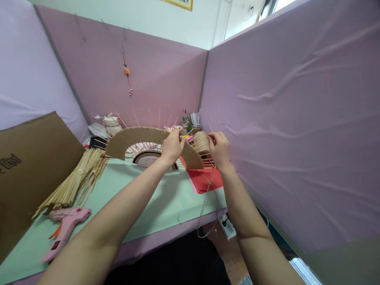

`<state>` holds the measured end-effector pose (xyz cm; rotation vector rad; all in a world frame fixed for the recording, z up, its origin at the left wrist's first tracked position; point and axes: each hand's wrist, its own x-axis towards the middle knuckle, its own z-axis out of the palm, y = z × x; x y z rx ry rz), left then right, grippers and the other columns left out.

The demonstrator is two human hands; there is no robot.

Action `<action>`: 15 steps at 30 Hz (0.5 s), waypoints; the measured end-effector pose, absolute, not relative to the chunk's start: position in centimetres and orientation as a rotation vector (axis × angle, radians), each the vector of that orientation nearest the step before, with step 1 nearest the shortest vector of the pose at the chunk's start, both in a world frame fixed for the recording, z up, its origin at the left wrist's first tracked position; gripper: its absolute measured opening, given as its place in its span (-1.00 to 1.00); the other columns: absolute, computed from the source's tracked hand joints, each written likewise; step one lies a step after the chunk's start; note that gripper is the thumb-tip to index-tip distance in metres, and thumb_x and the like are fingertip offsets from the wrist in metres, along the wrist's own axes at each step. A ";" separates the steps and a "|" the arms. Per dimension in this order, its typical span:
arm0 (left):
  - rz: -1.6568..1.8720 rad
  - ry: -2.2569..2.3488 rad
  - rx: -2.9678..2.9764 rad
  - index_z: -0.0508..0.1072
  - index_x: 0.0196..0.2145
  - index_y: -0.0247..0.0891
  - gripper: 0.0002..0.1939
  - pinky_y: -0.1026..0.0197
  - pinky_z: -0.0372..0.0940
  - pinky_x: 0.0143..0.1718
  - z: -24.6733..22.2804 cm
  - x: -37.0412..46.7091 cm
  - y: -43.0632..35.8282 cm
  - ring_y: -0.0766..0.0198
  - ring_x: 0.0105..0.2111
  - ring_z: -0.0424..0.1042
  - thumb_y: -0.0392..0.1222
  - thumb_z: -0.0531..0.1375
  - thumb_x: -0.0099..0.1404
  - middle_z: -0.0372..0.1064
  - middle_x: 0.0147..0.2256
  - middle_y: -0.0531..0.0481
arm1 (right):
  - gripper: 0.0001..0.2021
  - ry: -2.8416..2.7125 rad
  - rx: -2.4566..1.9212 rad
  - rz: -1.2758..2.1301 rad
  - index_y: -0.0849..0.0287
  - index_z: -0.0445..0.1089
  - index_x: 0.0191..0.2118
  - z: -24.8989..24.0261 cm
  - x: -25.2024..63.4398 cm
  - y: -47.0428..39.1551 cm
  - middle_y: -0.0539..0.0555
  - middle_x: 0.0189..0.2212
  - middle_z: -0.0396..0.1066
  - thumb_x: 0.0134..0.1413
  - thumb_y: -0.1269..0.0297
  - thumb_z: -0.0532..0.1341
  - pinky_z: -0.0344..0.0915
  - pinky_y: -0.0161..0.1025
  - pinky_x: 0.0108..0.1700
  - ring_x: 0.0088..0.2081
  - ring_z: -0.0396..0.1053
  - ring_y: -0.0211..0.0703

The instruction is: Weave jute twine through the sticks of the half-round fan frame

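A fan-shaped arch (133,136) of woven twine, with thin sticks radiating from it, stands on the green tabletop (157,194). My left hand (173,147) grips its upper right edge, thumb in front and fingertips over the top. To the right, my right hand (220,149) is closed in a pinch on a strand of twine (203,208), whose loose length hangs below the table edge in a loop. Beside the right fingers is a spool of twine (201,141). The exact tip of the pinch is hard to make out. A dark-rimmed half-round piece (139,157) sits inside the arch.
A bundle of thin sticks (74,174) and a pink glue gun (67,227) lie at the left, beside a cardboard sheet (32,166). Red paper (204,181) lies under the arch's right end. Pink partition walls (166,75) enclose the table.
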<state>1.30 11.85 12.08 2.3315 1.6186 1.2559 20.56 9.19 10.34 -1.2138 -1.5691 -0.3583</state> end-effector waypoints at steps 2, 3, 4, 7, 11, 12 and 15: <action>1.254 1.624 2.326 0.34 -0.15 -0.19 -0.81 0.16 0.24 -0.19 12.1 1.3 11.9 0.15 -0.21 0.43 -0.13 0.16 0.28 0.44 -0.20 -0.08 | -0.83 -1.573 -1.249 -0.337 0.18 0.40 -0.33 10.5 20.6 9.6 0.10 -0.39 0.37 0.21 0.34 0.07 0.23 -0.17 -0.19 -0.31 0.29 -0.11; 1.252 1.624 2.322 0.34 -0.15 -0.19 -0.81 0.16 0.24 -0.20 12.1 1.3 11.9 0.14 -0.22 0.44 -0.13 0.16 0.28 0.44 -0.20 -0.08 | -0.83 -1.568 -1.263 -0.329 0.18 0.39 -0.34 10.3 20.5 9.6 0.10 -0.40 0.37 0.19 0.35 0.07 0.23 -0.17 -0.20 -0.32 0.29 -0.12; 1.251 1.624 2.320 0.34 -0.15 -0.18 -0.81 0.16 0.24 -0.20 12.1 1.3 12.0 0.13 -0.22 0.44 -0.13 0.16 0.28 0.44 -0.20 -0.08 | -0.84 -1.557 -1.269 -0.326 0.18 0.39 -0.35 9.9 20.4 9.4 0.10 -0.40 0.38 0.19 0.35 0.08 0.23 -0.18 -0.20 -0.33 0.29 -0.12; 1.253 1.629 2.326 0.33 -0.16 -0.17 -0.82 0.15 0.24 -0.20 12.1 1.3 12.0 0.11 -0.21 0.44 -0.13 0.17 0.28 0.44 -0.19 -0.09 | -0.85 -1.520 -1.249 -0.312 0.18 0.39 -0.32 8.2 20.0 8.1 0.10 -0.39 0.39 0.20 0.33 0.08 0.23 -0.19 -0.22 -0.33 0.30 -0.12; 1.256 1.632 2.351 0.33 -0.16 -0.18 -0.82 0.14 0.24 -0.18 12.1 1.2 11.9 0.10 -0.19 0.44 -0.14 0.16 0.28 0.44 -0.17 -0.09 | -0.85 -1.560 -1.242 -0.210 0.18 0.39 -0.37 5.8 19.9 6.9 0.09 -0.42 0.40 0.17 0.33 0.11 0.24 -0.21 -0.24 -0.34 0.31 -0.14; 1.256 1.630 2.356 0.33 -0.16 -0.18 -0.82 0.14 0.24 -0.18 12.2 1.2 11.8 0.10 -0.19 0.44 -0.15 0.16 0.28 0.44 -0.17 -0.09 | -0.85 -1.559 -1.251 -0.185 0.17 0.40 -0.39 5.6 20.1 6.9 0.09 -0.42 0.41 0.16 0.32 0.11 0.24 -0.21 -0.24 -0.34 0.32 -0.14; 1.245 1.633 2.373 0.33 -0.16 -0.19 -0.83 0.14 0.23 -0.18 12.2 1.2 11.8 0.10 -0.19 0.44 -0.15 0.16 0.28 0.43 -0.17 -0.10 | -0.85 -1.476 -1.285 -0.170 0.18 0.41 -0.39 5.7 21.0 7.5 0.10 -0.40 0.43 0.14 0.30 0.13 0.25 -0.19 -0.23 -0.33 0.33 -0.12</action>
